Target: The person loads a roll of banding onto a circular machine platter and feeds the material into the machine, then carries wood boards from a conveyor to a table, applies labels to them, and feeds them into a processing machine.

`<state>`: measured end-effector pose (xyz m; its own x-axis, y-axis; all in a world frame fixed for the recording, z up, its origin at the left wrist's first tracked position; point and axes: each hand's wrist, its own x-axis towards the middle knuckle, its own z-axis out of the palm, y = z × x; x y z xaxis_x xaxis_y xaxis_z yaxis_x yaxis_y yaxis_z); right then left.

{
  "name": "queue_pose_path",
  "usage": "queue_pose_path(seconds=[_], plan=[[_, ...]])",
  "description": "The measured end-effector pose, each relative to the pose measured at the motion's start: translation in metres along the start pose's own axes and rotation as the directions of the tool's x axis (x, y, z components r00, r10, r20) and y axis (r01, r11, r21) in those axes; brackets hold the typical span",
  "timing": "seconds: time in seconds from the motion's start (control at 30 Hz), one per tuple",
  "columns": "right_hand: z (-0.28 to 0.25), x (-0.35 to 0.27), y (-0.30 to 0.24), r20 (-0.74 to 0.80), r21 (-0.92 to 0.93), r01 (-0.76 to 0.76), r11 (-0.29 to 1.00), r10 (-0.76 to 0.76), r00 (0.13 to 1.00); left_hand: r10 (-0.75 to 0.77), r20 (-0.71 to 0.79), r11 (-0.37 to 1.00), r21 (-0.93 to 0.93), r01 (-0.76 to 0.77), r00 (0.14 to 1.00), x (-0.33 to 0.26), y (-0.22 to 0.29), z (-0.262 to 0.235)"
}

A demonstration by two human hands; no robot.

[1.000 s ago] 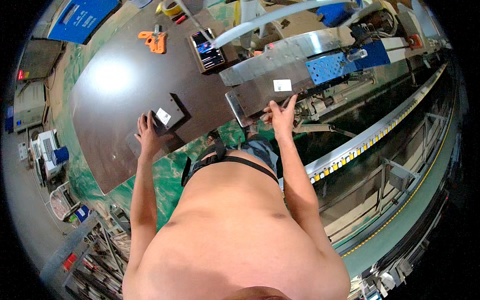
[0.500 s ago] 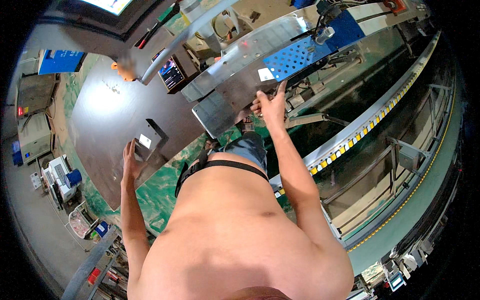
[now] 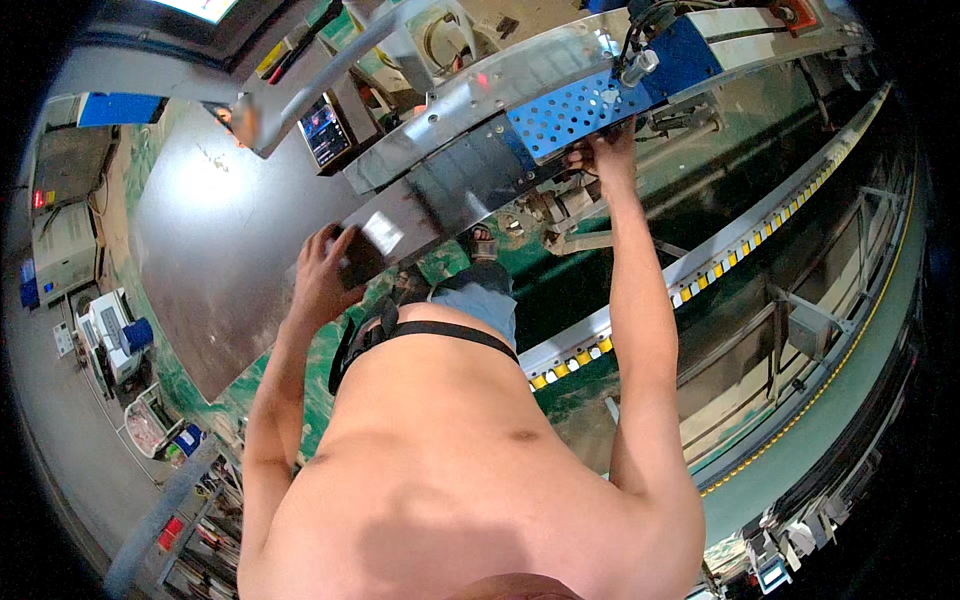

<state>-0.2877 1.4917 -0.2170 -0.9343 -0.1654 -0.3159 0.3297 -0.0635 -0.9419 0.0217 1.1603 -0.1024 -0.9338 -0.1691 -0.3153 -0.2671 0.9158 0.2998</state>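
A dark flat panel with a white label lies along the metal bed of the machine, blurred by motion. My left hand grips its near left end, thumb and fingers bent round the edge. Farther right, my right hand reaches to the front edge of a blue perforated plate. Its fingers are curled and partly hidden under that plate, so what they hold does not show. A grey metal strip runs beside the panel toward the blue plate.
A broad, shiny dark table spreads out on the left. A lit phone stands behind the bed. To the right runs a curved rail with yellow and white blocks. A metal tube crosses the upper left.
My left hand has moved right and forward, bringing the labelled panel from the table to the bed. My right hand has shifted right along the blue plate; the label beside it is out of sight.
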Motion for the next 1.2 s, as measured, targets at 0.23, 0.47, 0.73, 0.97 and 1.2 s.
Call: queue_pose_path(seconds=[0.23,0.47,0.73,0.97,1.2], plan=[[0.021,-0.051,-0.042,-0.305,0.054,-0.117,0.992,0.128,0.944,0.208,-0.102,0.978,0.047,-0.205,0.973,0.076,0.068,0.041],[0.094,-0.186,0.033,0.031,0.001,-0.081,0.997,0.081,0.996,0.214,-0.373,0.96,-0.092,-0.266,0.903,0.073,0.067,0.038],[0.171,-0.196,0.032,0.198,0.021,-0.217,0.976,0.209,0.958,-0.295,-0.4,0.955,-0.149,0.256,0.868,-0.011,-0.094,0.05],[0.173,-0.196,0.037,0.118,-0.044,-0.196,0.98,0.199,0.973,-0.555,0.011,0.818,-0.174,0.548,0.832,-0.104,-0.154,0.048],[0.175,-0.193,0.043,0.029,-0.087,-0.192,0.978,0.195,0.98,-0.568,0.062,0.811,-0.127,0.571,0.82,-0.098,-0.15,0.044]])
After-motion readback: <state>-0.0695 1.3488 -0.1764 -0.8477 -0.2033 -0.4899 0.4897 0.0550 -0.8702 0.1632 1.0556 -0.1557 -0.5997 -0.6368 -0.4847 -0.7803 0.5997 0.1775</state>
